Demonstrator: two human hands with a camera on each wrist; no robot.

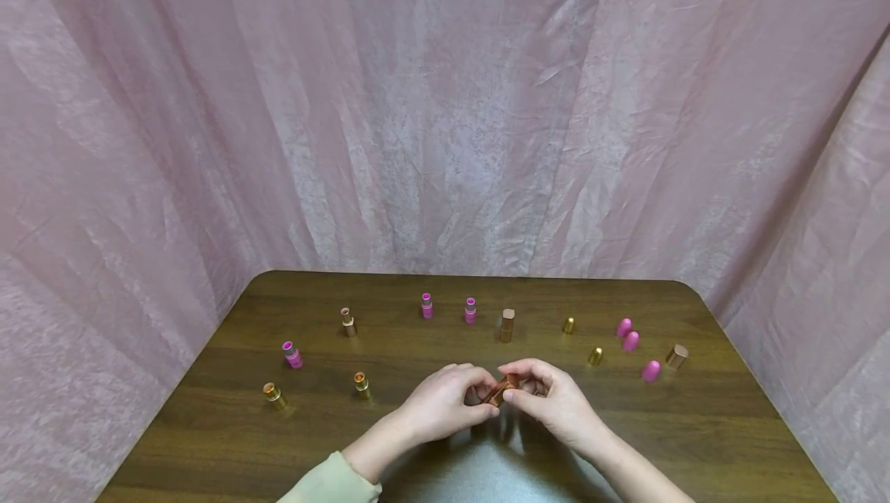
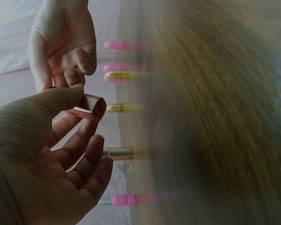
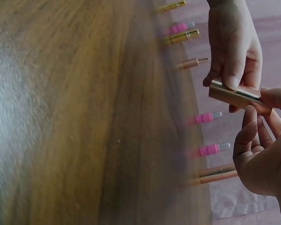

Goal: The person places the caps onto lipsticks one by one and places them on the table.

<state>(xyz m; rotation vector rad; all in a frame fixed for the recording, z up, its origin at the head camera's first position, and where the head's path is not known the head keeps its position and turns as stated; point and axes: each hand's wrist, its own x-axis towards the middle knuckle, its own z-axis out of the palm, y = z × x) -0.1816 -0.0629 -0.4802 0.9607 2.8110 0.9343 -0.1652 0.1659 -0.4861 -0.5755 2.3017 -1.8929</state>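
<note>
A rose-gold lipstick tube [image 1: 502, 391] is held between both hands, tilted, just above the table near its front middle. My left hand [image 1: 445, 402] pinches one end between thumb and fingers. At the other end my right hand [image 1: 552, 404] pinches it the same way. In the right wrist view the tube [image 3: 231, 97] looks long, with a seam toward the right hand's end; the fingertips hide part of it. The left wrist view shows the flat end of the tube [image 2: 100, 107] beyond the left thumb.
Uncapped pink lipstick tubes [image 1: 427, 306], gold ones [image 1: 361, 385] and a rose-gold one [image 1: 348, 322] stand left and back. A closed-looking rose-gold tube [image 1: 507, 326] stands behind the hands. Right of it are gold caps [image 1: 596, 356], pink caps [image 1: 650, 370] and a rose-gold cap [image 1: 677, 356].
</note>
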